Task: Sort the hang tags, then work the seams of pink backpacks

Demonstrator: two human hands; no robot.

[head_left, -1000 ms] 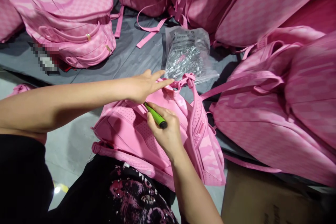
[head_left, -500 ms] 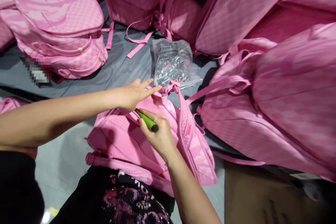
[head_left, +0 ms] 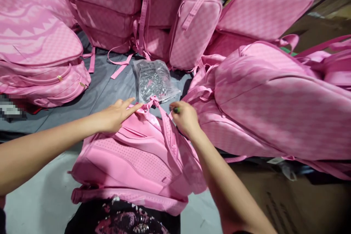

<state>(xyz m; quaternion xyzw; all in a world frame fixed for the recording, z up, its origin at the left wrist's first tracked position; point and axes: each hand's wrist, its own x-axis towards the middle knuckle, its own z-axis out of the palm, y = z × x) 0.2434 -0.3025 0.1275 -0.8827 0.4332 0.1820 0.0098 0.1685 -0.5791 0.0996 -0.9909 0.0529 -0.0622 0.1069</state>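
Observation:
A pink backpack [head_left: 131, 164] lies in front of me, its dotted back panel and shoulder straps facing up. My left hand [head_left: 116, 116] rests on its upper edge, fingers stretched out toward the top loop [head_left: 153, 100]. On the other side of the strap, my right hand [head_left: 187, 117] is closed around a slim green pen-like tool [head_left: 177, 110]. Only the tool's dark end shows between the fingers; its tip is hidden. Just beyond the loop sits a clear plastic bag [head_left: 155, 80] filled with small shiny pieces.
Pink checkered backpacks crowd the grey surface [head_left: 101, 91]: one at the left [head_left: 41, 51], several upright at the back [head_left: 104, 11], and a large one [head_left: 274, 109] close on the right. A brown cardboard box [head_left: 263, 197] is at lower right.
My right hand has moved away from beside my left hand, up and right past the strap, still with the green tool. The left hand stays at the backpack's top edge. The view has shifted right.

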